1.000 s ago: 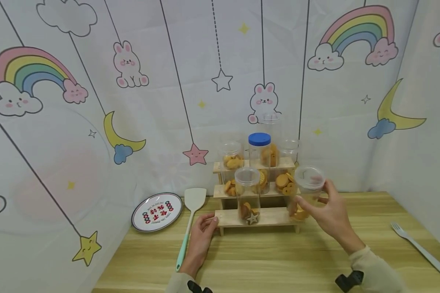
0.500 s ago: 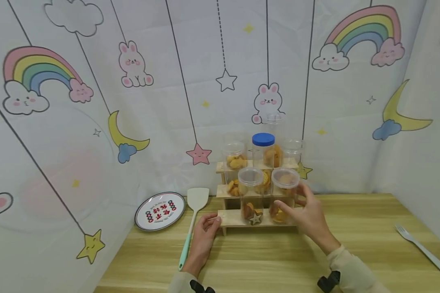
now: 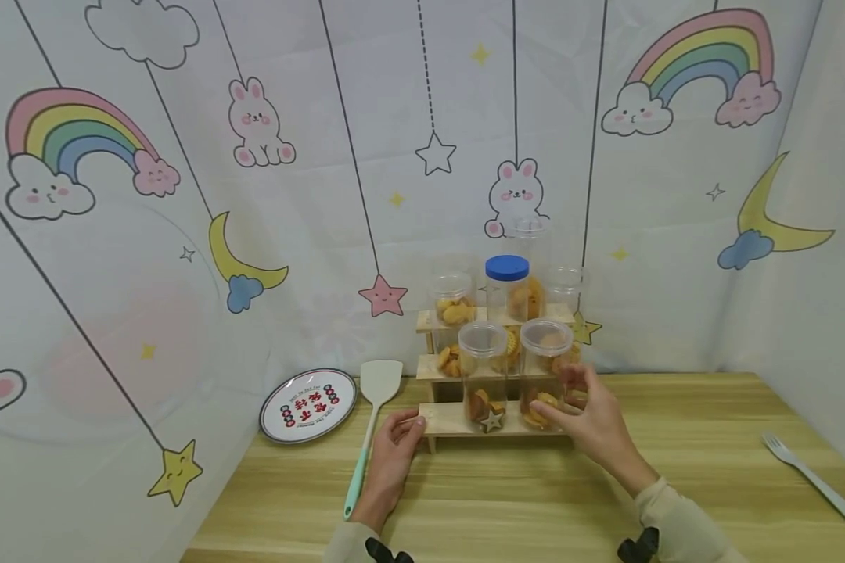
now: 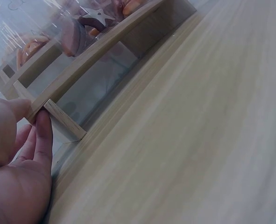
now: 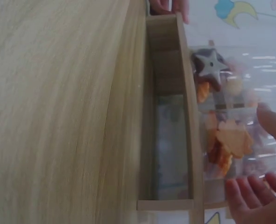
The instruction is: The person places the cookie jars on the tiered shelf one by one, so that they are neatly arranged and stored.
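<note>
My left hand (image 3: 393, 450) pinches the left end of the bottom step of a three-tier wooden display rack (image 3: 442, 421). In the left wrist view, the thumb lies over the board's end and the fingers (image 4: 43, 135) lie under it. On the step's right half stands a clear lidded jar (image 3: 545, 363) with cookies at its bottom. My right hand (image 3: 602, 418) holds that jar low down, thumb at the front and fingers at its right side. Beside it is a similar jar (image 3: 483, 367), with cookies and a silver star (image 3: 492, 421) at its base.
Further jars stand on the upper steps, one with a blue lid (image 3: 507, 268). A round plate (image 3: 308, 406) and a spatula (image 3: 376, 395) lie to the left. A pale fork (image 3: 813, 477) lies at the right. A printed curtain (image 3: 338, 195) hangs behind.
My right hand has brought its jar leftward onto the bottom step, beside the other jar, and its fingers have slid lower. The left hand has stayed at the rack's end.
</note>
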`<state>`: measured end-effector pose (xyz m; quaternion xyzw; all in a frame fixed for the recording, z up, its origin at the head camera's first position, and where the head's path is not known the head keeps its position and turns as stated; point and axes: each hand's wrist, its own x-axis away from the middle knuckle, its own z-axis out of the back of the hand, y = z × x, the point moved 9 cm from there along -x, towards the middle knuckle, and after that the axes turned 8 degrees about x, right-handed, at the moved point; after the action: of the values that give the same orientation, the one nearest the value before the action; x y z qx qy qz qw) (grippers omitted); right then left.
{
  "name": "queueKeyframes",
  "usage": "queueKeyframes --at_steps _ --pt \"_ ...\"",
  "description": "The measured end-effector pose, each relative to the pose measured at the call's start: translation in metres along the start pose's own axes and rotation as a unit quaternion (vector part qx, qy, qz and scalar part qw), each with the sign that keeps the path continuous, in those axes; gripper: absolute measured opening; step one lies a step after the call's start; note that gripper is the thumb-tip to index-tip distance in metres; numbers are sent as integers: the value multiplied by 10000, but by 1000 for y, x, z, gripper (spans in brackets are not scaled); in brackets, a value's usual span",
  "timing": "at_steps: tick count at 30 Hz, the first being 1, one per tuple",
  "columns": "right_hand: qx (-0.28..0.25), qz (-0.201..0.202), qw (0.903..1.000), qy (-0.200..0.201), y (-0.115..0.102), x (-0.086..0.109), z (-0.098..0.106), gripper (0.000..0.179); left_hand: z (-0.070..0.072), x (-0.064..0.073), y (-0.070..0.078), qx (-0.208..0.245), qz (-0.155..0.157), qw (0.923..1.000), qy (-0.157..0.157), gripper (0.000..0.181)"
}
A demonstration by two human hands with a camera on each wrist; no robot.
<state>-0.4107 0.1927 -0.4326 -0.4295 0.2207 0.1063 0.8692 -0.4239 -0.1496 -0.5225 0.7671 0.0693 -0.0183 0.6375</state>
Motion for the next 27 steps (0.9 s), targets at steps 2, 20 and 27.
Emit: queueKeyframes --at_steps 2,20,27 --pt "-24 -52 10000 -71 2 0 -1 74 0 0 0 -9 -9 10000 7 45" --pt "155 -12 9986 -511 15 19 13 55 10 2 3 -200 -116 9996 152 43" --pt "1369 614 9887 -66 30 12 63 40 22 -2 38 -1470 -937 9838 424 38"
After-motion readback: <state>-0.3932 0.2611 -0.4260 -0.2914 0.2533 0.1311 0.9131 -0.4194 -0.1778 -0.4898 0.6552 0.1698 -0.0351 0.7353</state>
